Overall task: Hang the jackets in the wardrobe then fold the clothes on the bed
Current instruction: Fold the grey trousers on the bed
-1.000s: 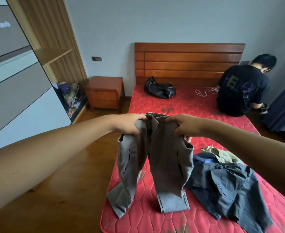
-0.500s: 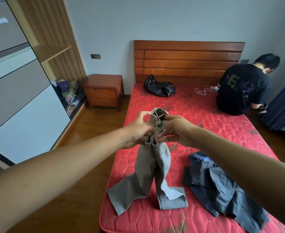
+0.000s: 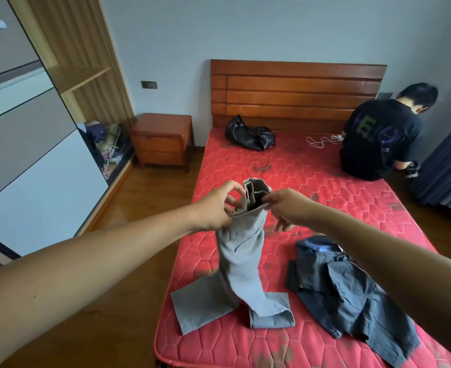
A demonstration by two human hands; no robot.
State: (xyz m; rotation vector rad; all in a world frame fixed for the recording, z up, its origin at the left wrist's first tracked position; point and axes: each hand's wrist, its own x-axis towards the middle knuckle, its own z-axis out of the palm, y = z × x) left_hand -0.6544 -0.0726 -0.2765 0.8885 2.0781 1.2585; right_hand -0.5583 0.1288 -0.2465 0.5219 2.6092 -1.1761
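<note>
Pinching the waistband of the grey trousers (image 3: 241, 261) with the fingers (image 3: 231, 188) of the left hand (image 3: 212, 209) and of the right hand (image 3: 289, 208), both curled tight on the cloth and close together above the middle of the bed (image 3: 325, 187). Held wide apart a second ago, with the two legs hanging side by side; now drawn in, with the waistband doubled and one leg laid against the other (hems trailing on the bed near its foot end). Judged as the first lengthwise fold made, with lowering and folding across probably next.

On the bed just right of the trousers, not yet folded: a dark blue garment (image 3: 346, 293), crumpled. At the head of the bed, a black bag (image 3: 249, 135), slumped, contents hidden. Left of the bed, a nightstand (image 3: 163, 139) with drawers closed. Further left, the wardrobe (image 3: 33, 166), with a jumbled heap (image 3: 107, 144) of bags and cloth in its open bottom compartment. Seated on the bed's far right edge, another person (image 3: 378, 139).
</note>
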